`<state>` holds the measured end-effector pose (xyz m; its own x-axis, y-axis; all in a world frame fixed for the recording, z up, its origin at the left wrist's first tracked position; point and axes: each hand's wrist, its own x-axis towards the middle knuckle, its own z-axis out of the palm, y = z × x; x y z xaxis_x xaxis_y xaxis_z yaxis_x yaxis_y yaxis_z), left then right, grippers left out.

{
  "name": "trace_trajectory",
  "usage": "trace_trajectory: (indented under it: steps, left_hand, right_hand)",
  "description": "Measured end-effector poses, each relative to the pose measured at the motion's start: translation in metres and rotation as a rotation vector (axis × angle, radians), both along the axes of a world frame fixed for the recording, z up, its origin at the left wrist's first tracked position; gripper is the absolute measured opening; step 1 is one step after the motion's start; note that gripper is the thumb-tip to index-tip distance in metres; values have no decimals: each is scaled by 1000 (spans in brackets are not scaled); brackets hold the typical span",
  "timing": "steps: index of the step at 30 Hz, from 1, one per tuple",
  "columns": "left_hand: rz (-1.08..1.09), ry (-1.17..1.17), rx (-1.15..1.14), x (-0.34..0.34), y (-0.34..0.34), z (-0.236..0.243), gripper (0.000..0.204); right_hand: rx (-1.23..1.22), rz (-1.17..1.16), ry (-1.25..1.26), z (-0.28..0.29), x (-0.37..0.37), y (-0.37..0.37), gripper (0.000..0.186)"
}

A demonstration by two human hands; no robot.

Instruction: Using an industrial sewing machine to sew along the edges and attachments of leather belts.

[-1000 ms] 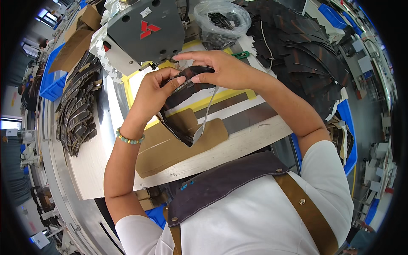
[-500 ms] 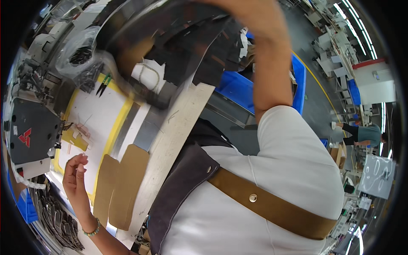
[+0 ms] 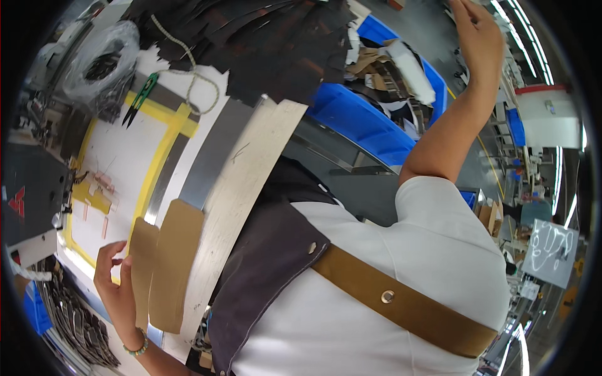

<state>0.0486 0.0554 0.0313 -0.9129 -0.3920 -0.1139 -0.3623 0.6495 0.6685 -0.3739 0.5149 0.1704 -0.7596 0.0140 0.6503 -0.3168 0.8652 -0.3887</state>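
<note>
My left hand point(image 3: 116, 279) hovers at the lower left, beside two brown flat pieces point(image 3: 175, 266) at the table's edge. Its fingers curl loosely, the thumb stands apart, and nothing shows between them. My right hand point(image 3: 481, 41) is raised at the upper right, well away from the table, beyond a blue bin point(image 3: 357, 128). Its fingers look bent and apart, with nothing visible in them; the tips run to the picture's edge. Dark, leather-like sheets point(image 3: 269, 53) lie in a pile at the top. Green-handled thread snips point(image 3: 143, 97) rest near a light cord point(image 3: 179, 44).
A machine with a dark grey body point(image 3: 34, 194) stands at the left. Yellow tape point(image 3: 164, 147) frames a white work surface holding small tan and pink pieces point(image 3: 94, 197). Clear plastic wrap point(image 3: 103, 53) lies farther back. Many dark strips point(image 3: 78, 319) are stacked at the lower left.
My right arm has swung right, away from the table. The blurred dark material over the table has cleared, exposing the cord and pile. My left hand has lowered slightly, its thumb farther from the fingers.
</note>
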Motion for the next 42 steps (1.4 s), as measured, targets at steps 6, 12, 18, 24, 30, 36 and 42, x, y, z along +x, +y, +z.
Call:
trace_trajectory:
  steps: [6, 12, 18, 24, 30, 36, 42]
  left_hand:
    - [48, 100, -330, 11, 43, -41, 58]
    - [-104, -92, -558, 12, 52, -49, 91]
    - [-57, 21, -563, 10, 24, -56, 93]
    - [181, 189, -461, 24, 4, -57, 69]
    - [440, 1, 18, 29, -25, -47, 34]
    - [293, 277, -76, 39, -27, -53, 26]
    - [490, 185, 167, 93, -52, -32, 25]
  right_hand:
    - [404, 1066, -90, -77, 20, -129, 34]
    - [352, 1685, -97, -162, 121, -260, 36]
    - [513, 1898, -188, -190, 162, -333, 51]
    - [424, 1870, -235, -187, 157, -358, 37]
    - [426, 1801, -313, -202, 179, -378, 25]
    - [424, 1815, -296, -198, 169, -379, 22]
    - [216, 1798, -1011, -166, 170, -374, 13]
